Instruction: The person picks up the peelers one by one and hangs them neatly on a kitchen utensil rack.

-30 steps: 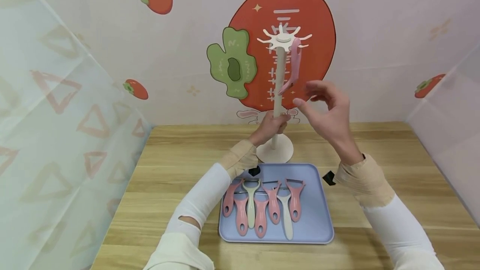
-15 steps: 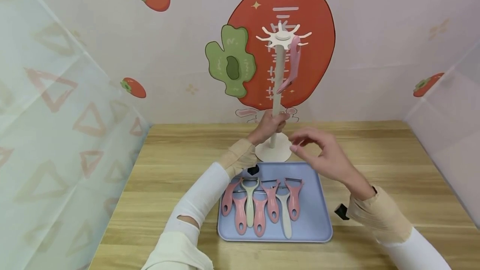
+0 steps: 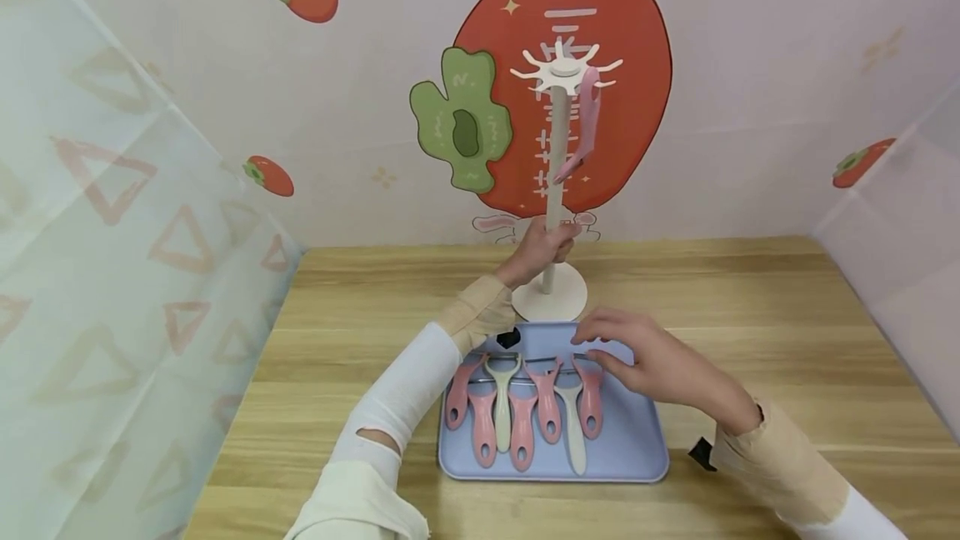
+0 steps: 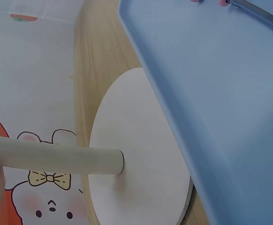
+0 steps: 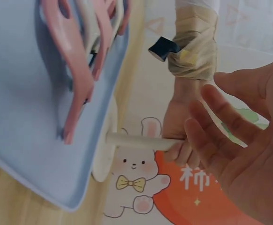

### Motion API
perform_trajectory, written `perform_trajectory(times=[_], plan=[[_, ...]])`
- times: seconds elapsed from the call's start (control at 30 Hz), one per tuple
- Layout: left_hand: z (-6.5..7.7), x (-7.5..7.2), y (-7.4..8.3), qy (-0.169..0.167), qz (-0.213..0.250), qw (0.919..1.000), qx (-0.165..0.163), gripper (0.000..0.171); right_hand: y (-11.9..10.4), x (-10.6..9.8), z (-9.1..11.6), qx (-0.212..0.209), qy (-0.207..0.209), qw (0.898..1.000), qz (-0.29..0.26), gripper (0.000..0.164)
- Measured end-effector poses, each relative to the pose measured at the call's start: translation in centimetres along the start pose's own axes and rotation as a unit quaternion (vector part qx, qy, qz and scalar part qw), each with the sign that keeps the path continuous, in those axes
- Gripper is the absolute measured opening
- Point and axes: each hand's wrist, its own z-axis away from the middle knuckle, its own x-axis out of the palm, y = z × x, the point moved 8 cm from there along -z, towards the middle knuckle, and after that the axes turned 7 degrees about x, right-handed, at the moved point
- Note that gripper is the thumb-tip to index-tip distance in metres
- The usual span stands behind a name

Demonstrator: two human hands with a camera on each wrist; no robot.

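My left hand (image 3: 538, 252) grips the white pole (image 3: 557, 140) of an upright stand low down, above its round base (image 3: 566, 294). From one prong of the white hook ring (image 3: 566, 69) on top hangs a pink peeler (image 3: 590, 115). My right hand (image 3: 660, 361) is over the right side of the blue tray (image 3: 630, 452), thumb and fingers apart, nothing between them. Nearest its fingertips lies the rightmost pink peeler (image 3: 592, 411). Beside that one, several more pink peelers (image 3: 522, 436) lie with a cream peeler (image 3: 502, 407) and a white peeler (image 3: 574, 436).
The tray sits on a wooden table (image 3: 360, 315), its far edge right by the stand's base. A patterned backdrop wall (image 3: 360, 107) rises behind the stand, with side walls left and right. A black tag (image 3: 702, 454) sticks out from my right wrist wrap.
My right hand has come down from near the hanging peeler to the tray's right side. My left hand stays on the pole, and the peelers have not moved.
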Motion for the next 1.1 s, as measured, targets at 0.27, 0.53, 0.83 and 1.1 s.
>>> perform_trajectory(times=[0.27, 0.53, 0.83, 1.1], plan=[[0.7, -0.1, -0.5, -0.001, 0.003, 0.9999, -0.017, 0.043, 0.6, 2.9, 1.5, 0.001, -0.054, 0.994, 0.099, 0.035], [0.2, 0.0, 0.0, -0.009, 0.013, 0.9998, 0.013, 0.032, 1.6, 4.4, 2.3, 0.002, -0.066, 0.992, 0.108, 0.028], [-0.1, -0.2, 0.1, -0.008, 0.005, 0.9999, 0.013, 0.040, 2.4, 5.6, 3.0, -0.012, -0.070, 0.990, 0.121, 0.039], [-0.2, 0.1, 0.4, -0.011, 0.011, 0.9997, 0.019, 0.037, 3.2, 6.3, 3.0, 0.010, -0.091, 0.989, 0.117, 0.039]])
